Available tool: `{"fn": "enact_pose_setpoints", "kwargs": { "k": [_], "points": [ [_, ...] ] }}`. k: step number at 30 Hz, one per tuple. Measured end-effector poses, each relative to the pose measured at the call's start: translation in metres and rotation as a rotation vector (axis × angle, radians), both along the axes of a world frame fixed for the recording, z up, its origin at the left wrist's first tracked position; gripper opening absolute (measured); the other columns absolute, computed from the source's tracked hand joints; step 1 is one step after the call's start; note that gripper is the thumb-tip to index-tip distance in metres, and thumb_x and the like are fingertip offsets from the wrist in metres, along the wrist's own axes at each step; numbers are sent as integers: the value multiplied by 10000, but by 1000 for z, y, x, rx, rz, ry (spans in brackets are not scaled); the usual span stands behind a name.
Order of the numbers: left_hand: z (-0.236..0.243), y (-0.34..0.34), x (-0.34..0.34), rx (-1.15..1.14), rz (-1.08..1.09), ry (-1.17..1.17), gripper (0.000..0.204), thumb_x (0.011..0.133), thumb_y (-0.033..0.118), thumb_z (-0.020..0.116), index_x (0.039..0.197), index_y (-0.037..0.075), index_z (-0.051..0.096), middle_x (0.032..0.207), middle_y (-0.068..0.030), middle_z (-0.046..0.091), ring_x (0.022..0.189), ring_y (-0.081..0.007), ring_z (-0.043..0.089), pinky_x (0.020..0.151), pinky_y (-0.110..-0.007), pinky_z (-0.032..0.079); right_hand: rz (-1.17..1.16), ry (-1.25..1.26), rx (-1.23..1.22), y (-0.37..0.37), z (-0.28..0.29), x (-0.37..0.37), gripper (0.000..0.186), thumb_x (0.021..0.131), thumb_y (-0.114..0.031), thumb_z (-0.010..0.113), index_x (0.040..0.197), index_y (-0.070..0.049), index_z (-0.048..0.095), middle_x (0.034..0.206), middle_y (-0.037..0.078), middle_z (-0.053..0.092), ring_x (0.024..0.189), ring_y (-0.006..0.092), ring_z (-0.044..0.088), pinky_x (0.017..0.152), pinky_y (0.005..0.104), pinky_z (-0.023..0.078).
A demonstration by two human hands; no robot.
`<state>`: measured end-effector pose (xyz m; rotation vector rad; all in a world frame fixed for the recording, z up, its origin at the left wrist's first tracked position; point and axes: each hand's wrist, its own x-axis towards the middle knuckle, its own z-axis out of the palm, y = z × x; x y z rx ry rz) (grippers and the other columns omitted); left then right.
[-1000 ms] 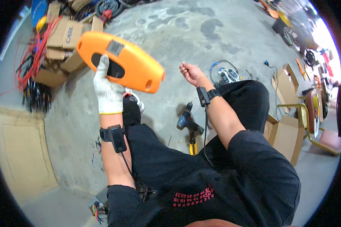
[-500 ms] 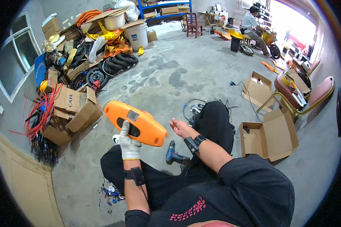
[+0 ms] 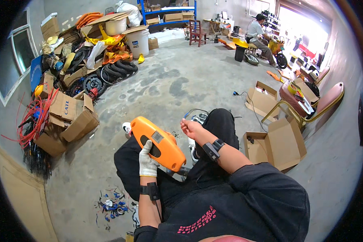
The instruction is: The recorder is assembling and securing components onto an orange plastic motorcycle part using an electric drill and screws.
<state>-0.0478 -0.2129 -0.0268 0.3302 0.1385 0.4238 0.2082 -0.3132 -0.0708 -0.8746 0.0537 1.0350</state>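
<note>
My left hand (image 3: 148, 163), in a white knit glove, grips an orange plastic housing (image 3: 157, 142) with a dark grip slot and a small grey label, held tilted over my lap. To its right my bare right hand (image 3: 190, 129) hovers with the fingers loosely curled and nothing visible in them, a black band on the wrist. I sit on the concrete floor in black trousers and a black top. A dark tool part (image 3: 181, 171) peeks out under the housing.
Cardboard boxes (image 3: 70, 117), red cables (image 3: 32, 121), tyres and buckets are piled at the left. An open box (image 3: 278, 145) and a gold-framed chair (image 3: 310, 105) stand at the right. Small blue and white scraps (image 3: 111, 201) lie by my left leg. A person sits far back (image 3: 260, 34).
The view has tilted up from my lap to take in the room. The orange housing has come lower and closer to my lap, still in my left hand; my right hand stays beside it.
</note>
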Motion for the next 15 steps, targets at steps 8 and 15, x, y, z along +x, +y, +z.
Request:
{"fn": "enact_pose_setpoints", "kwargs": {
  "k": [8, 15],
  "points": [
    [-67, 27, 30, 83, 92, 173, 330, 931, 157, 654, 1222, 9, 605, 1174, -148, 680, 1014, -309, 687, 898, -482, 576, -105, -49, -5, -6, 29, -11, 239, 1006, -244, 573, 1086, -19, 590, 821, 12, 538, 674, 74, 524, 524, 176, 450],
    [-77, 35, 23, 32, 117, 328, 318, 922, 152, 667, 1200, 7, 617, 1138, -154, 690, 971, -306, 699, 861, -482, 591, -4, -72, -26, 7, 2, -5, 137, 988, -133, 569, 995, -13, 634, 826, 7, 594, 690, 94, 553, 583, 207, 443]
  ]
}}
